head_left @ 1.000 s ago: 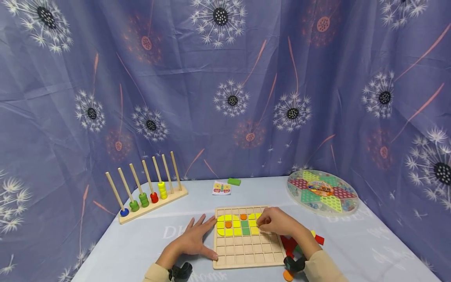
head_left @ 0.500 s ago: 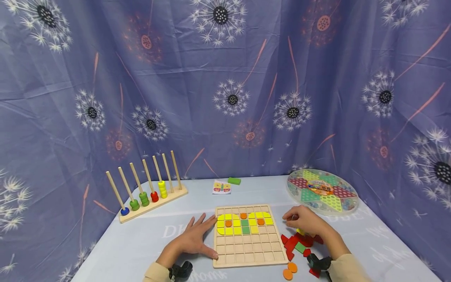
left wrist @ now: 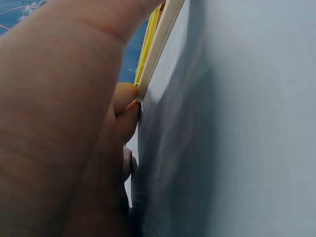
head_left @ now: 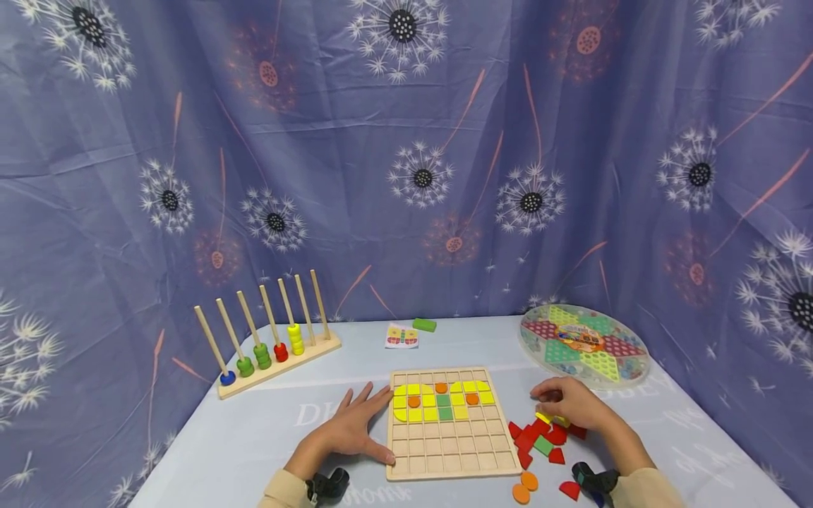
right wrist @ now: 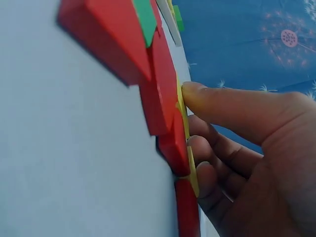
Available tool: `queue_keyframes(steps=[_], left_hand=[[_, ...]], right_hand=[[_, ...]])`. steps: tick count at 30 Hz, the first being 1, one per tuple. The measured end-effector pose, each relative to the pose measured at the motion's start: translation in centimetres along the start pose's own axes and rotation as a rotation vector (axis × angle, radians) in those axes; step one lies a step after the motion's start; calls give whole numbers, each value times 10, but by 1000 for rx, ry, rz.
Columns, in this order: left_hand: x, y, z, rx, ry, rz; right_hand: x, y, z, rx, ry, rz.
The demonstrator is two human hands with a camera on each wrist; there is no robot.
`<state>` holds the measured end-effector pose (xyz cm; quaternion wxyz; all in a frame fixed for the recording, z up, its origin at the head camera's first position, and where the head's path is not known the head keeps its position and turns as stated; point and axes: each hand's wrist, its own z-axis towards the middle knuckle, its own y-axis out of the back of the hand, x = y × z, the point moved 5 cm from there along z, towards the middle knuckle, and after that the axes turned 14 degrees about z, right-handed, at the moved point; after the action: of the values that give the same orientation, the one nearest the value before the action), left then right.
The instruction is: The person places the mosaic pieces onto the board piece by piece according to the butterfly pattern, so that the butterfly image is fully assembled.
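A square wooden grid board (head_left: 444, 446) lies on the table, its upper cells holding yellow tiles (head_left: 406, 414), green squares (head_left: 444, 406) and orange discs (head_left: 472, 399). My left hand (head_left: 348, 429) rests at the board's left side, fingers spread, thumb and fingertips touching its edge. To the right of the board is a loose pile of red pieces (head_left: 525, 439) with a green piece (head_left: 543, 445). Over the pile's far side, my right hand (head_left: 574, 402) pinches a yellow piece (right wrist: 180, 103) with thumb and curled fingers. A second yellow piece (right wrist: 193, 173) lies under those fingers, partly hidden.
A peg stand (head_left: 279, 367) with coloured rings stands at the back left. Behind the board lie a butterfly picture card (head_left: 402, 337) and a green block (head_left: 424, 324). A round Chinese checkers board (head_left: 584, 346) lies back right. Orange discs (head_left: 521, 493) sit near the front.
My right hand has left the grid board, where an orange disc now shows in the right yellow shape. It has moved right to the pile. My left hand has stayed in place.
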<state>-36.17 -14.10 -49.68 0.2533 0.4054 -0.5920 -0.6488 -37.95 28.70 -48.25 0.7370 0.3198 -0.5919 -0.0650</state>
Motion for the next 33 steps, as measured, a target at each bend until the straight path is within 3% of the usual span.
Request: queue_keyframes(steps=[9, 18, 22, 26, 33], left_hand=[[0, 0, 0, 6, 9, 8], [1, -2, 1, 10, 8, 11], [1, -3, 2, 5, 1, 10], [0, -2, 1, 7, -1, 11], [1, -1, 0, -3, -7, -9]], right_hand=[[8, 1, -8, 84, -14, 29], [2, 3, -7, 36, 17, -37], [2, 3, -12, 94, 61, 18], [3, 3, -15, 142, 36, 67], [8, 2, -9, 64, 19, -16]])
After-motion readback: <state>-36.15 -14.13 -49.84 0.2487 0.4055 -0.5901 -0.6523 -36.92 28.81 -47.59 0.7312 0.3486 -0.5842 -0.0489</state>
